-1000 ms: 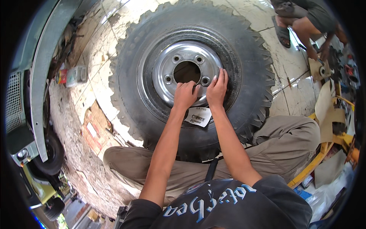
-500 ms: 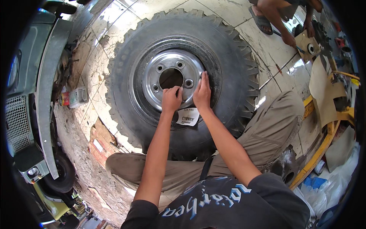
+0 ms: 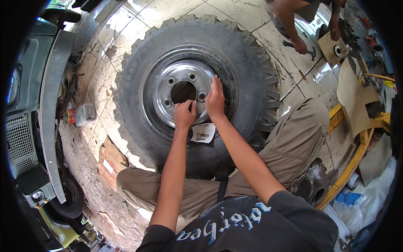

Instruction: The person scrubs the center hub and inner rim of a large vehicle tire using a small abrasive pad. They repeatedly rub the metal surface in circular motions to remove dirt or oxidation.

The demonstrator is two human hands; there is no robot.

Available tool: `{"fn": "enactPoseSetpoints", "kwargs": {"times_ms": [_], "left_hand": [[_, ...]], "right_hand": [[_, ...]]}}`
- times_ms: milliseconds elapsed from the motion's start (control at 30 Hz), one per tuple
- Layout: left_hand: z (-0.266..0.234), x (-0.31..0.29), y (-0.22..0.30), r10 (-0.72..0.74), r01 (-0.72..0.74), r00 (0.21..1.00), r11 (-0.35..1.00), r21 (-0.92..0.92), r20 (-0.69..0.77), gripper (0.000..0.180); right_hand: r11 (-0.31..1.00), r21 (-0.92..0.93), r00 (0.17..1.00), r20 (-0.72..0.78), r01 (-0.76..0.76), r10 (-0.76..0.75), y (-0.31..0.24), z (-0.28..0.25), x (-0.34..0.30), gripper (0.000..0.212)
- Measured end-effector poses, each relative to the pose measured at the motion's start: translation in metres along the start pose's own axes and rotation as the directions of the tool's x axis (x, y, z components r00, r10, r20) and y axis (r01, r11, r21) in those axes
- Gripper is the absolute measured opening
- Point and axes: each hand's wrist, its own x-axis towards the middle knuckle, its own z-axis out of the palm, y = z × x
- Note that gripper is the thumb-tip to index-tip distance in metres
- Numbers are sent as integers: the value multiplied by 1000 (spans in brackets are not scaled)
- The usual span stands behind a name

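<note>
A large, knobbly tyre (image 3: 247, 71) lies flat on the floor in front of my crossed legs, with a bare metal wheel rim (image 3: 161, 82) inside it. My left hand (image 3: 185, 114) is closed against the near side of the rim, fingertips pinched beside the central hole. Whatever the pinch holds is hidden. My right hand (image 3: 215, 101) rests along the rim's right side, fingers stretched out and together. Between my wrists, a white printed sheet (image 3: 203, 133) lies over the near rim edge and tyre.
At the upper right another person's hand (image 3: 299, 45) grips a hammer (image 3: 311, 52) near a tan plate with a ring (image 3: 333, 48). A yellow metal frame (image 3: 348, 174) and plastic bags (image 3: 369, 210) lie to my right. A vehicle bumper (image 3: 52, 109) and a clear container (image 3: 85, 114) are leftward.
The wheel and my hands sit slightly further left and lower in view. My hands keep nearly the same places on the rim. The other person's hammer shows more clearly, raised off the plate.
</note>
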Motion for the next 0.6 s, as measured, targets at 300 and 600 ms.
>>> {"fn": "enactPoseSetpoints", "kwargs": {"times_ms": [300, 600], "left_hand": [[2, 2, 1, 36, -37, 999, 999, -13, -28, 16], [1, -7, -9, 39, -39, 999, 998, -53, 9, 16]], "right_hand": [[998, 0, 994, -84, -67, 67, 10, 2, 33, 41], [908, 376, 953, -156, -187, 261, -42, -75, 137, 36]]}}
